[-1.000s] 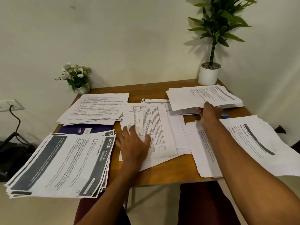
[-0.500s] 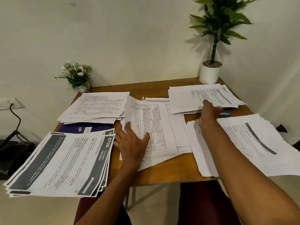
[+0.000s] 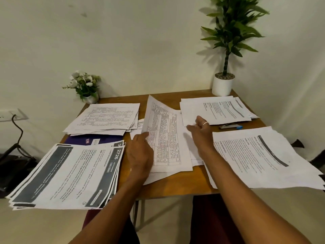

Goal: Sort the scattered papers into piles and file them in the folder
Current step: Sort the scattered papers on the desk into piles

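The gridded sheet (image 3: 165,134) lay at the middle of the bench (image 3: 175,187), long axis pointing away from the person, its left edge raised and pinched by the left hand (image 3: 140,154). The right hand (image 3: 202,132) hovered over its right edge, fingers released and empty.

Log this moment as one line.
left hand: pinches gridded sheet, edge raised | right hand: open above middle papers | purple folder: partly covered
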Motion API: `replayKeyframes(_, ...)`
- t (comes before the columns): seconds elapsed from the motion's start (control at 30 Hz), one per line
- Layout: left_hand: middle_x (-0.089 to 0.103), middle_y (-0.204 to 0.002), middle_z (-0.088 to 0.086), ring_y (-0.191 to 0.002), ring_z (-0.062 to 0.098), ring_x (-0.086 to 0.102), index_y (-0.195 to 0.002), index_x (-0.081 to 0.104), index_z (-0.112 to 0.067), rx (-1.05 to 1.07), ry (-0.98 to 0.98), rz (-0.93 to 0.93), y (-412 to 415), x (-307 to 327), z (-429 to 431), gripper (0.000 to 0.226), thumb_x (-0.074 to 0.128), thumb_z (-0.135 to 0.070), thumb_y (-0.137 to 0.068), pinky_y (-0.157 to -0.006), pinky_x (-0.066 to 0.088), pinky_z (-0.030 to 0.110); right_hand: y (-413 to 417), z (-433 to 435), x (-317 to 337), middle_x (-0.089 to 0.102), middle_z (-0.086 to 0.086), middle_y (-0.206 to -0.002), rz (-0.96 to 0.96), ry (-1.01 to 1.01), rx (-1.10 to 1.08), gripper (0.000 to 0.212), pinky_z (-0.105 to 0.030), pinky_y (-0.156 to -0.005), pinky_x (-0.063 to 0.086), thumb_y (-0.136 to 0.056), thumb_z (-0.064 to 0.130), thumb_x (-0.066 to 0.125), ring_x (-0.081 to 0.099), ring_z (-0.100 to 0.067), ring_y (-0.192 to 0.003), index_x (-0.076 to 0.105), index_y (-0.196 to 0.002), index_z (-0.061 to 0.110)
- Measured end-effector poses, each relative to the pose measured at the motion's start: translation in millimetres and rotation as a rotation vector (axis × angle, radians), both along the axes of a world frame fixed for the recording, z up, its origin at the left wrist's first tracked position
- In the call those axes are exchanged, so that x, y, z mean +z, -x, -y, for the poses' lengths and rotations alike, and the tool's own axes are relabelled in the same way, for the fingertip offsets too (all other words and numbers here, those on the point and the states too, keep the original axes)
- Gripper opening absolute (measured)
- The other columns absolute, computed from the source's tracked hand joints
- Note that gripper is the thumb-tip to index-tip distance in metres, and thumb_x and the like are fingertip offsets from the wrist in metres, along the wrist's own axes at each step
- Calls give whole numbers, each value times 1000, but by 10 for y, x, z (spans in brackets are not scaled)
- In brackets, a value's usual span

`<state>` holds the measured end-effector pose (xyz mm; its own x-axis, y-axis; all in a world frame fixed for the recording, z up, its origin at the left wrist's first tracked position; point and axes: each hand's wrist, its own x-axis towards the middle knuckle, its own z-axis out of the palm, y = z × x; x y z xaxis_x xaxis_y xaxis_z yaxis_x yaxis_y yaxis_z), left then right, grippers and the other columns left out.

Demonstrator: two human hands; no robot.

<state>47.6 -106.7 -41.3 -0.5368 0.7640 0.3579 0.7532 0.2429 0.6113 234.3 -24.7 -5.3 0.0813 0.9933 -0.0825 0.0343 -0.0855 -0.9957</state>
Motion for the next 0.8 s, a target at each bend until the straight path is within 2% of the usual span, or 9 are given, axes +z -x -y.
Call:
replayKeyframes(0.07,65,-124,-1,-104,6,62,-128,65,-19,-100,-76,153,-11,170,76,32,48,-9,-104,-76,52,12,-4,-70,16,35,-4,-163,129,85,60,91,-43,-111,41,-87,28,81,38,-27,-147,26,-159,22)
replayKeyframes(0.13,64,-120,-6,-92,-10,60,-121,66,-18,-192,-140,294,7,351,121,28,50,-5,-102,-69,49,4,-29,-156,18,35,-6,-162,137,176,106,106,-49,-112,42,-80,34,87,40,-31,-145,19,-161,23)
replayKeyframes(0.23,67,-114,-14,-104,-7,60,-108,69,-25,-298,-157,369,145,529,108,22,59,-8,-99,-93,52,23,-64,-261,-20,60,-9,-142,-153,282,224,94,-52,-100,54,-74,27,91,66,-29,-119,39,-152,17)
replayKeyframes(0.33,70,-115,-13,-109,4,65,-107,71,-27,-426,-45,470,325,638,134,19,63,-12,-99,-90,53,24,-44,-243,-16,74,-10,-121,-255,218,304,51,-55,-95,56,-82,16,85,73,-30,-104,64,-128,12)
replayKeyframes(0.4,72,-117,-7,-110,13,70,-113,70,-28,-452,-48,616,447,685,172,22,65,-12,-99,-88,58,32,-33,-214,7,74,-13,-118,-383,201,306,40,-50,-96,56,-86,6,78,72,-31,-107,68,-125,7)
replayKeyframes(0.47,72,-122,-1,-109,23,72,-128,64,-29,-404,-55,898,546,692,204,30,64,-18,-100,-84,62,40,-7,-178,30,74,-16,-118,-484,227,296,37,-46,-92,59,-89,2,74,72,-31,-107,68,-125,4)
replayKeyframes(0.6,59,-144,12,-127,32,61,-152,43,-23,-557,-169,1563,629,549,329,60,46,-57,-102,-99,55,49,150,-152,-16,75,-13,-116,-635,281,100,36,-46,-87,61,-89,-2,72,73,-31,-105,68,-124,7)
replayKeyframes(0.7,61,-142,10,-125,35,62,-149,47,-22,-527,-143,1524,472,401,401,94,40,-86,-81,-87,59,43,328,-112,-42,73,-7,-120,-702,271,-49,49,-37,-75,62,-86,-6,73,72,-25,-104,64,-130,12)
replayKeyframes(0.8,67,-134,0,-116,33,69,-146,47,-27,-513,-78,1296,205,308,432,96,68,-82,-70,-84,61,46,517,-24,-41,73,-6,-120,-795,250,-63,54,-35,-69,62,-85,-12,71,72,-24,-102,62,-132,13)
